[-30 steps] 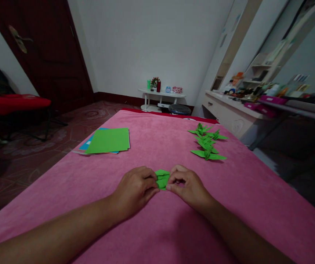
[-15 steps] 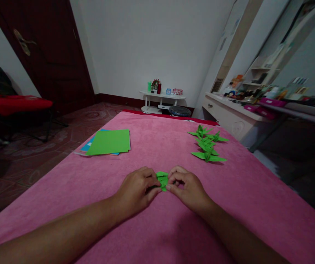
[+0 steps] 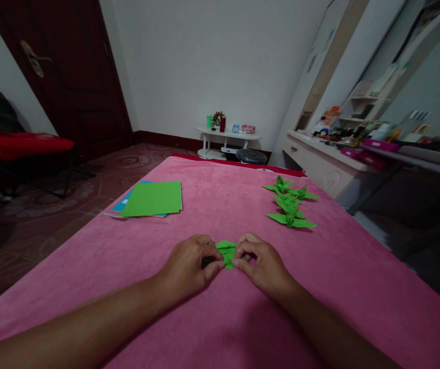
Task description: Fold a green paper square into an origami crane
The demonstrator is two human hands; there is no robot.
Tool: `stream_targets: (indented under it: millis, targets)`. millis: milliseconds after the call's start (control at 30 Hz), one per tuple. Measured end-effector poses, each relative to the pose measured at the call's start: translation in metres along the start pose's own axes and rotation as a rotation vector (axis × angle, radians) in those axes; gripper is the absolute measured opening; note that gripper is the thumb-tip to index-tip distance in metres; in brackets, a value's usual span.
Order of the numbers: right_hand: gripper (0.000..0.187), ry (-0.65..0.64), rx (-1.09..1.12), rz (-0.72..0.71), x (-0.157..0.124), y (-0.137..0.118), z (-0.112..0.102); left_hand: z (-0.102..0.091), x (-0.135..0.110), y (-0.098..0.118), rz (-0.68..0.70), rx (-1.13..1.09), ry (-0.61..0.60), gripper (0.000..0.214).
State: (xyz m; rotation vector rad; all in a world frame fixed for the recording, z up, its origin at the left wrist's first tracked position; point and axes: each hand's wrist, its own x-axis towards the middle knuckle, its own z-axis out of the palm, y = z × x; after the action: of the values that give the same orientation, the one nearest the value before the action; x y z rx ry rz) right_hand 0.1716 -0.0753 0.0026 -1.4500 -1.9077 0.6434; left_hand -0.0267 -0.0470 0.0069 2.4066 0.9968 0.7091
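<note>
A small folded piece of green paper (image 3: 227,251) lies low over the pink cloth (image 3: 212,205), between my two hands. My left hand (image 3: 197,260) pinches its left side with thumb and fingers. On the right side, my right hand (image 3: 260,259) grips it the same way, fingers curled. Creases run across the visible strip of paper; both its ends are hidden by my fingers. Several folded green paper cranes (image 3: 289,202) sit grouped to the right, beyond my right hand. Farther left is a stack of flat paper sheets (image 3: 153,198), green on top with blue showing beneath.
A white dresser (image 3: 320,159) crowded with small items stands along the right side. Past the far edge is a low white table (image 3: 225,134) holding a green cup and other objects. To the left are a red chair (image 3: 22,146) and a dark door (image 3: 60,66).
My left fingers have shifted slightly on the paper, showing a little more of its upper left part. My right hand stays almost still.
</note>
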Motion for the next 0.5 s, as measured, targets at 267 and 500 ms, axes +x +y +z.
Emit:
stream_targets:
  millis: [267, 500]
  targets:
    - [0.011, 0.012, 0.040, 0.014, 0.0002, 0.0013, 0.0008, -0.0022, 0.0004, 0.0000, 0.023, 0.072, -0.047, 0.016]
    - [0.011, 0.003, 0.033, 0.012, 0.0002, 0.0008, 0.0014, -0.0006, 0.0004, -0.0012, 0.000, 0.017, -0.024, 0.017]
